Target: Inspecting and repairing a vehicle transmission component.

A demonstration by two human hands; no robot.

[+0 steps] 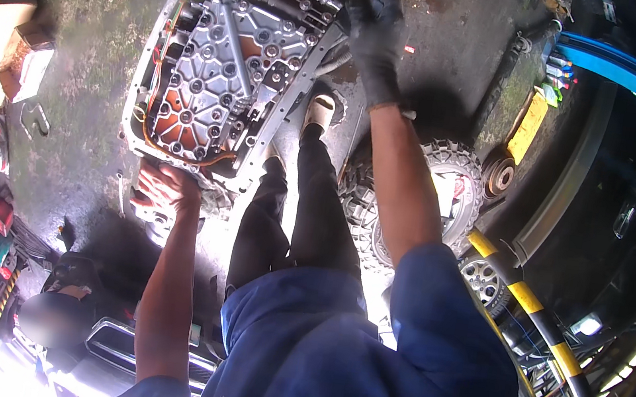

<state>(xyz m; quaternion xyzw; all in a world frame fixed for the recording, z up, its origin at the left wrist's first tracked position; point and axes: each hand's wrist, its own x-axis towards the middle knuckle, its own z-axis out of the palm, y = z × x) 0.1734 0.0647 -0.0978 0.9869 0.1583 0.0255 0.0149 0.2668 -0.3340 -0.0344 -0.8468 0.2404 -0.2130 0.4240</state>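
In front of me lies an automatic transmission [241,84], its silver valve body [209,76] uncovered, with several bolts and brownish-orange patches showing. A pale flanged rim surrounds it, and thin wires run along its left and near edges. My bare left hand [168,187] grips the near left end of the transmission from below, its fingertips partly hidden. My right hand [373,33], in a black glove, is closed beside the far right edge of the case. Whatever its fingers hold is hidden by the dark glove.
A knobby off-road tire [450,172] lies right of my legs, near a round metal hub [498,175]. A yellow-and-black bar [530,299] slants at the right. A blurred person [57,317] is at the lower left by a chrome grille [114,344]. Cardboard [18,67] stands far left.
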